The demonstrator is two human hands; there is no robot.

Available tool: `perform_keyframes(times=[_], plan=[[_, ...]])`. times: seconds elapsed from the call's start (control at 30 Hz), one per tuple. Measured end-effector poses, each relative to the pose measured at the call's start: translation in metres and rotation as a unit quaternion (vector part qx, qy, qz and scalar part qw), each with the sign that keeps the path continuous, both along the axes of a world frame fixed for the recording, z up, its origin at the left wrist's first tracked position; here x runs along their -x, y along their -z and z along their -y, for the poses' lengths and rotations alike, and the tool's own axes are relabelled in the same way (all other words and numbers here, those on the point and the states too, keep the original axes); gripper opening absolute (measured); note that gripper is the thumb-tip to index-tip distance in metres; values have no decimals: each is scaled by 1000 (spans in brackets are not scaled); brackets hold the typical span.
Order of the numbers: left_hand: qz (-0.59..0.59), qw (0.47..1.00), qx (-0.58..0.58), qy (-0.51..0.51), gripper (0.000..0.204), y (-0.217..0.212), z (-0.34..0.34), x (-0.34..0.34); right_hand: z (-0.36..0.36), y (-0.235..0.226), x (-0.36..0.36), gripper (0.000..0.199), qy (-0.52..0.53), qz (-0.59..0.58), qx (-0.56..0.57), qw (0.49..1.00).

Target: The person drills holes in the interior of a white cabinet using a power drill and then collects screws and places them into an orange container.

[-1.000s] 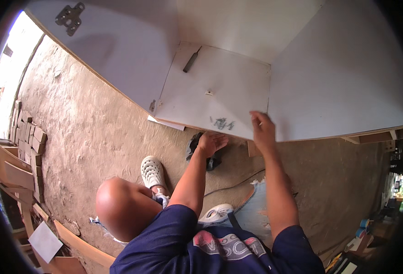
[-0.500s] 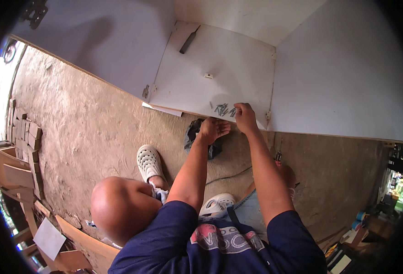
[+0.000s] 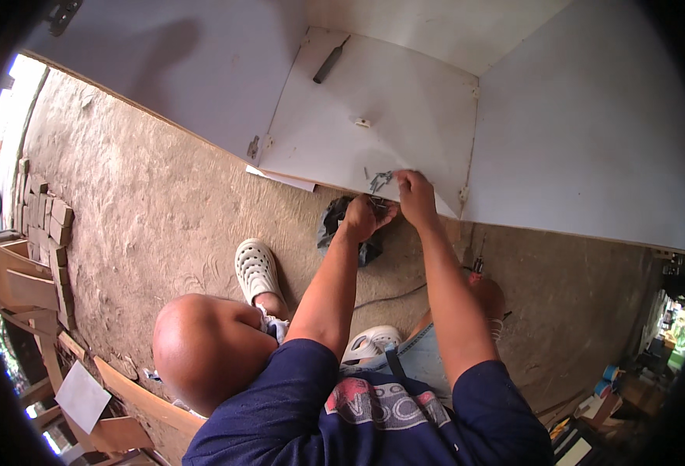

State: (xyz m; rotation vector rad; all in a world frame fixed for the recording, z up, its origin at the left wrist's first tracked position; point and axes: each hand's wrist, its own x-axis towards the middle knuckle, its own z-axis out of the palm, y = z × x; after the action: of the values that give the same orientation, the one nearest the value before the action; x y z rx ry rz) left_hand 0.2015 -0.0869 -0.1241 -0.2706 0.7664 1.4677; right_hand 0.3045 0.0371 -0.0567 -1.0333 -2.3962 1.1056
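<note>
A small heap of grey screws (image 3: pixel 380 182) lies near the front edge of the white cabinet panel (image 3: pixel 311 132). Just below that edge, my left hand (image 3: pixel 362 219) is cupped palm up, with a few screws (image 3: pixel 378 202) in it. My right hand (image 3: pixel 417 198) is bent at the right side of the heap, its fingers curled together and the tips slightly blurred. Whether a screw is between those fingertips cannot be seen. One loose screw (image 3: pixel 365 172) lies left of the heap.
A dark-handled screwdriver (image 3: pixel 329 64) and a small white fitting (image 3: pixel 362 123) lie farther back on the panel. Cabinet sides rise left and right. Under my left hand is a black plastic bag (image 3: pixel 331 221). A red power tool (image 3: pixel 476 269) stands by my right knee.
The heap has become smaller on its right side, and screws now show in my left palm. My right hand remains beside the heap. The view has shifted slightly.
</note>
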Motion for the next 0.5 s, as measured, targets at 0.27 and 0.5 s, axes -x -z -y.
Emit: perform_keyframes(times=[0.27, 0.5], plan=[[-14, 1000, -2, 8, 34, 6, 1, 5, -7, -10, 34, 27, -85, 83, -62, 991], [-40, 999, 1, -20, 34, 1, 11, 5, 17, -15, 24, 25, -128, 108, 10, 986]])
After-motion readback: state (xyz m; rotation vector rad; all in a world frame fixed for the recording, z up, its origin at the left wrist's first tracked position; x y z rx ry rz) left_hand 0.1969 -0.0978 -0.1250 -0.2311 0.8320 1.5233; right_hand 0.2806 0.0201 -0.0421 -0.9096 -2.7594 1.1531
